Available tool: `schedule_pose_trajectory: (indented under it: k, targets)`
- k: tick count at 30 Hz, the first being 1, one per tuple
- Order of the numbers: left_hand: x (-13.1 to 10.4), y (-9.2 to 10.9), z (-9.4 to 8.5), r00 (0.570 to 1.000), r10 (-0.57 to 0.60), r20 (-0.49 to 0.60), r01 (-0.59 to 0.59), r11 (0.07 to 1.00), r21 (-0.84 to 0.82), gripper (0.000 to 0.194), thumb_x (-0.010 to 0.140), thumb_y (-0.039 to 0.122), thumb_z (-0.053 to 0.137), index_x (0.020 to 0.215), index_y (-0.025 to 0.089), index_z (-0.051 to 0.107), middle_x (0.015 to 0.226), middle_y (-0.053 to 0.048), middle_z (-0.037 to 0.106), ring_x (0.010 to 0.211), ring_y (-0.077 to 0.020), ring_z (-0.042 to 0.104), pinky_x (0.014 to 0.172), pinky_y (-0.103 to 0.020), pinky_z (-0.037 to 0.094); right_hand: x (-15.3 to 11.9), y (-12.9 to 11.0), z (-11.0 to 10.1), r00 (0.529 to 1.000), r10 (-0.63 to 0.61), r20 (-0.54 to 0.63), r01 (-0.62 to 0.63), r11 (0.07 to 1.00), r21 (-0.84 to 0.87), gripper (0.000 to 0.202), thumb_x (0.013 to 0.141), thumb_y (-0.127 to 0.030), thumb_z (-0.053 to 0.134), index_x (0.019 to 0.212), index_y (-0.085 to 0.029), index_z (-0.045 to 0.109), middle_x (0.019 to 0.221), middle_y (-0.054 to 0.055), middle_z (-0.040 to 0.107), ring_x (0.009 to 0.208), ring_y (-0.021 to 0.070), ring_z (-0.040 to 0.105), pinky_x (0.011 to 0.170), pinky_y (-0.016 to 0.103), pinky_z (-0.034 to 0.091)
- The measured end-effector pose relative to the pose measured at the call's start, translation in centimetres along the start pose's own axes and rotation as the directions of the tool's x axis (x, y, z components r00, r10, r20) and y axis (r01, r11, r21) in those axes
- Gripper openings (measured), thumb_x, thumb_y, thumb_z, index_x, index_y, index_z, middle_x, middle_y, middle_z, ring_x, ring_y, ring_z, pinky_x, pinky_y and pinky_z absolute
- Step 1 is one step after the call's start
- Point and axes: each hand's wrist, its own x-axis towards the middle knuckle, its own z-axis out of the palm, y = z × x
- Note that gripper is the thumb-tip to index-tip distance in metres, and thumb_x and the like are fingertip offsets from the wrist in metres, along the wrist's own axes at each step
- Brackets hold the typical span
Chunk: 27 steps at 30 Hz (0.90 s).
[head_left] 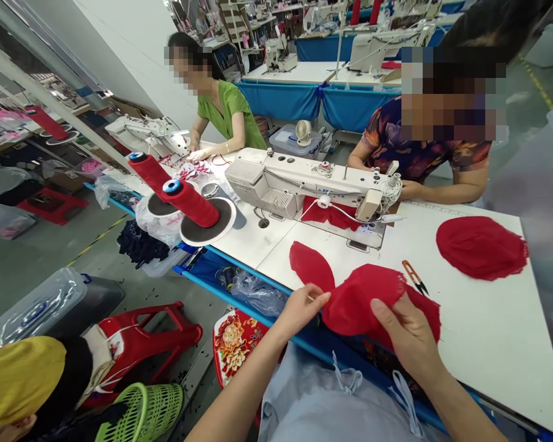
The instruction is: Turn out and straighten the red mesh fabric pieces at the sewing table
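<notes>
White tabletop (502,344) is stretching across the view, its lower edge running partly out of sight behind the arms. Across it, a person in a patterned top (465,156) is sitting, the blurred head cut off above; a smaller-looking person in green (233,110) is bending near another machine (147,136). A white sewing machine (313,178) is standing between, its head partly covering some red fabric (327,215). Nearer, the held red cloth (362,294) is hanging partly over the front edge, its underside hidden. The left hand (301,310) is pinching its left side between thumb and fingers; the right hand (410,334) is gripping its right side, thumb on top, the other fingertips being hard to make out. A round red piece (479,248) is lying flat to the right, while a pointed red piece (309,265) is lying beyond the left hand, its lower end meeting the held cloth, any join being unclear. Two red thread cones (154,175) are leaning at the left, and orange-handled snips (412,274) are resting just beside the cloth.
</notes>
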Motion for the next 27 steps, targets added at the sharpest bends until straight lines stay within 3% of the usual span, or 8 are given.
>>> schedule_pose_trajectory:
  k: [2, 4, 6, 9, 13, 16, 20, 27]
  targets:
    - [-1.2, 0.6, 0.5, 0.982, 0.175, 0.075, -0.166, 0.98, -0.108, 0.065, 0.053, 0.052, 0.08, 0.107, 0.019, 0.065, 0.116, -0.008, 0.064, 0.113, -0.0263, 0.054, 0.094, -0.03, 0.041, 0.2, -1.1, 0.9, 0.981, -0.146, 0.13, 0.174, 0.956, -0.236, 0.018, 0.086, -0.035, 0.056, 0.084, -0.024, 0.07, 0.114, 0.008, 0.061, 0.109, 0.026, 0.054, 0.096, 0.041, 0.044]
    - [-2.1, 0.9, 1.7, 0.951, 0.218, 0.217, -0.153, 0.947, -0.284, 0.077, 0.054, 0.057, 0.078, 0.119, 0.019, 0.059, 0.128, -0.011, 0.057, 0.122, -0.0277, 0.048, 0.101, -0.033, 0.037, 0.4, -2.0, 1.8, 0.935, -0.202, 0.293, 0.295, 0.899, -0.323, 0.025, 0.09, -0.036, 0.048, 0.084, -0.023, 0.069, 0.122, 0.009, 0.059, 0.118, 0.0277, 0.05, 0.101, 0.045, 0.04]
    - [-2.5, 0.9, 2.8, 0.976, 0.16, 0.148, -0.089, 0.913, -0.397, 0.067, 0.061, 0.053, 0.076, 0.116, 0.017, 0.061, 0.123, -0.012, 0.061, 0.118, -0.0285, 0.052, 0.101, -0.036, 0.039, 0.9, -2.3, 2.0, 0.921, -0.188, 0.342, 0.298, 0.905, -0.304, 0.03, 0.094, -0.037, 0.04, 0.094, -0.024, 0.067, 0.129, 0.008, 0.057, 0.124, 0.0271, 0.046, 0.104, 0.046, 0.037]
    - [-2.2, 0.9, 2.8, 0.995, -0.07, 0.067, 0.095, 0.84, -0.534, 0.042, 0.078, 0.039, 0.065, 0.11, 0.012, 0.064, 0.11, -0.012, 0.068, 0.105, -0.0274, 0.061, 0.095, -0.039, 0.043, 2.3, -1.4, 0.6, 0.983, -0.12, 0.141, 0.151, 0.96, -0.237, 0.033, 0.094, -0.044, 0.039, 0.098, -0.024, 0.065, 0.127, 0.007, 0.059, 0.12, 0.0251, 0.051, 0.103, 0.042, 0.039]
    - [-1.8, 1.2, 0.7, 0.933, -0.212, 0.292, 0.348, 0.738, -0.578, 0.027, 0.083, 0.025, 0.054, 0.094, 0.005, 0.068, 0.09, -0.013, 0.073, 0.086, -0.022, 0.068, 0.087, -0.031, 0.047, 4.0, 1.6, -1.4, 0.974, 0.225, 0.019, -0.224, 0.973, -0.05, 0.043, 0.082, -0.06, 0.051, 0.098, -0.023, 0.065, 0.116, 0.009, 0.065, 0.114, 0.0272, 0.055, 0.102, 0.044, 0.039]
    - [-1.8, 1.4, -0.6, 0.907, -0.236, 0.348, 0.399, 0.743, -0.537, 0.022, 0.077, 0.018, 0.053, 0.083, 0.005, 0.069, 0.079, -0.012, 0.073, 0.073, -0.0197, 0.068, 0.076, -0.027, 0.049, 3.7, 3.5, -1.3, 0.833, 0.486, 0.265, -0.527, 0.842, 0.113, 0.061, 0.077, -0.072, 0.046, 0.102, -0.021, 0.067, 0.117, 0.013, 0.066, 0.113, 0.0296, 0.057, 0.102, 0.047, 0.037]
    - [-1.9, 1.5, -1.2, 0.929, -0.231, 0.288, 0.351, 0.792, -0.5, 0.021, 0.07, 0.017, 0.053, 0.079, 0.006, 0.069, 0.074, -0.012, 0.072, 0.07, -0.0217, 0.068, 0.066, -0.027, 0.049, 1.9, 4.3, 0.0, 0.606, 0.544, 0.58, -0.754, 0.624, 0.202, 0.065, 0.075, -0.075, 0.045, 0.095, -0.019, 0.07, 0.101, 0.012, 0.072, 0.101, 0.0298, 0.063, 0.094, 0.047, 0.044]
    - [-2.4, 1.3, -0.4, 0.995, -0.086, 0.051, 0.099, 0.828, -0.552, 0.015, 0.068, 0.021, 0.07, 0.078, 0.01, 0.067, 0.073, -0.009, 0.072, 0.075, -0.0222, 0.068, 0.078, -0.03, 0.051, 0.8, 2.8, 1.3, 0.797, 0.42, 0.433, -0.599, 0.636, 0.486, 0.035, 0.065, -0.042, 0.079, 0.092, -0.023, 0.068, 0.093, 0.004, 0.072, 0.089, 0.0215, 0.065, 0.082, 0.034, 0.05]
